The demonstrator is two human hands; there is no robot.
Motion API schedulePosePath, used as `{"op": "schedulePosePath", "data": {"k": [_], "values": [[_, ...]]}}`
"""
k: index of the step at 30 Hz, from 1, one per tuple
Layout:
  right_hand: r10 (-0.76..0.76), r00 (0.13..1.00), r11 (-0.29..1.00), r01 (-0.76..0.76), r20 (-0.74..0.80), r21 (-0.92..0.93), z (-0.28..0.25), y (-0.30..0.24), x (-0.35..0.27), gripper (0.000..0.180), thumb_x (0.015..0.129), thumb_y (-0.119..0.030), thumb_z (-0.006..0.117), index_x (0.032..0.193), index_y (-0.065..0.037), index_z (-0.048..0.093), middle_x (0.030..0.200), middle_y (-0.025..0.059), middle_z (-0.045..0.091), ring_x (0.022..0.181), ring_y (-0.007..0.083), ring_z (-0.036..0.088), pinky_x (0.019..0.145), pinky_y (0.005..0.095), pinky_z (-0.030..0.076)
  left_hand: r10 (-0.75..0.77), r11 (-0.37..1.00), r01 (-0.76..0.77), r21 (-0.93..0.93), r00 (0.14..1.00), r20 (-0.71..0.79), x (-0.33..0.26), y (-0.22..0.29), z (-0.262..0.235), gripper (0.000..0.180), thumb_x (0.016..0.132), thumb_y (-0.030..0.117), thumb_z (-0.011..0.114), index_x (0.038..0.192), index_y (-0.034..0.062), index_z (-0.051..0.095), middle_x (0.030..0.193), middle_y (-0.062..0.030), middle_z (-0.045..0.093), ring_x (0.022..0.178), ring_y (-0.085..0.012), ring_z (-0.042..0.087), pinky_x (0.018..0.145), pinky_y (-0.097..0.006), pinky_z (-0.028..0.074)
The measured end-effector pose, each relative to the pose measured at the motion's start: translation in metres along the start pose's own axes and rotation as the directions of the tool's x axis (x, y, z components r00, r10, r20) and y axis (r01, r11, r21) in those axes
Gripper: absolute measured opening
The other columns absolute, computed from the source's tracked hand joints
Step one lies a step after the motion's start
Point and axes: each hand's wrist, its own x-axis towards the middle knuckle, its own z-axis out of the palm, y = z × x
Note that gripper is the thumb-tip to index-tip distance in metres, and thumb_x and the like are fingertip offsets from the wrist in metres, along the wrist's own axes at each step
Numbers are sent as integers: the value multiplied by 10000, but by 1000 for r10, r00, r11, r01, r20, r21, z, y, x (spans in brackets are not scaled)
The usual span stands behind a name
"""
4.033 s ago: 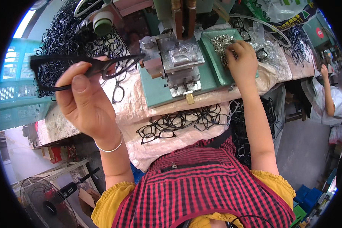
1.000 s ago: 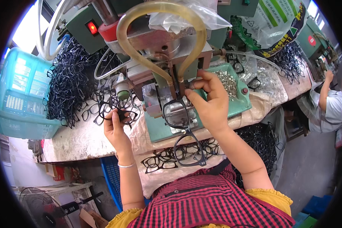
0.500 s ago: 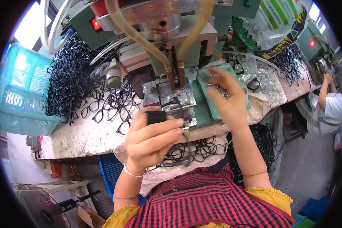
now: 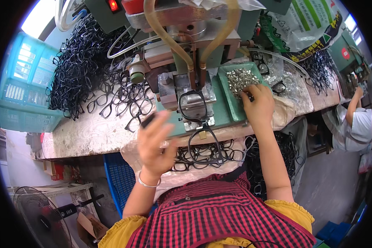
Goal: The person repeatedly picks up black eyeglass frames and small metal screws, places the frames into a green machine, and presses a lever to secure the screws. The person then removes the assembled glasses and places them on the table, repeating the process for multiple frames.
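Note:
A black eyeglass frame (image 4: 193,116) rests on the metal jig (image 4: 181,81) of a bench machine, below its two copper-coloured prongs (image 4: 197,78). One rim lies on the jig and the other hangs over the table edge toward me. Left of it, apart from the frame, my left hand (image 4: 153,144) is blurred, its fingers stretched out and a black cover on one finger. My right hand (image 4: 259,104) dips its closed fingertips into small silvery metal parts (image 4: 240,79) in a green tray (image 4: 234,112). What those fingertips pinch is hidden.
Piles of black eyeglass frames (image 4: 76,66) lie at the left, beside a light blue plastic basket (image 4: 25,99). More frames (image 4: 182,159) lie on cloth below the table edge. A printed plastic bag (image 4: 304,29) stands back right. A person (image 4: 355,124) sits far right; a fan (image 4: 43,219) stands lower left.
My left hand has let go of the eyeglass frame and moved left and down. The frame now sits on the jig. My right hand has lowered into the tray, its fingers closing.

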Motion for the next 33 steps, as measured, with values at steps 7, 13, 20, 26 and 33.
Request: {"op": "schedulePosePath", "data": {"k": [7, 13, 20, 26, 33], "values": [[217, 927, 969, -165, -306, 186, 5, 33, -6, 145, 926, -62, 607, 1038, -39, 695, 1021, 92, 706, 916, 240, 653, 857, 346, 499, -732, 680, 726, -99, 664, -151, -62, -43, 43, 386, 1016, 197, 541, 1332, -22, 515, 1266, -186, 573, 1172, -303, 542, 1045, -391, 399], [529, 818, 367, -462, 228, 808, 32, 179, -13, 178, 1005, -192, 583, 1044, -44, 674, 951, 27, 669, 849, 142, 605, 779, 260, 474, -736, 672, 727, -139, 635, -235, -66, -59, 62, 394, 1032, 217, 507, 1319, -51, 519, 1303, -212, 585, 1217, -320, 555, 1052, -381, 407], [539, 726, 7, -511, 427, 859, 35, 150, -10, 141, 1029, -175, 527, 1056, -60, 605, 987, 26, 601, 914, 138, 567, 829, 272, 458, -645, 729, 684, 8, 691, -327, -57, -58, 60, 328, 1037, 208, 490, 1217, -36, 617, 1129, -204, 680, 1029, -332, 655, 904, -381, 496], [592, 714, 41, -489, 374, 871, 27, 137, -12, 152, 1023, -177, 535, 1058, -56, 620, 994, 36, 608, 932, 146, 570, 840, 284, 458, -609, 751, 657, 65, 728, -316, -57, -61, 61, 307, 1039, 197, 487, 1185, -29, 634, 1108, -201, 692, 1000, -346, 668, 863, -387, 514], [662, 645, -5, -504, 381, 864, 22, 120, -20, 163, 1017, -176, 526, 1065, -50, 618, 980, 28, 608, 902, 145, 580, 819, 287, 469, -669, 698, 712, 69, 684, -292, -59, -58, 53, 288, 1030, 172, 500, 1201, -11, 640, 1080, -198, 703, 947, -334, 679, 833, -373, 518]]}}
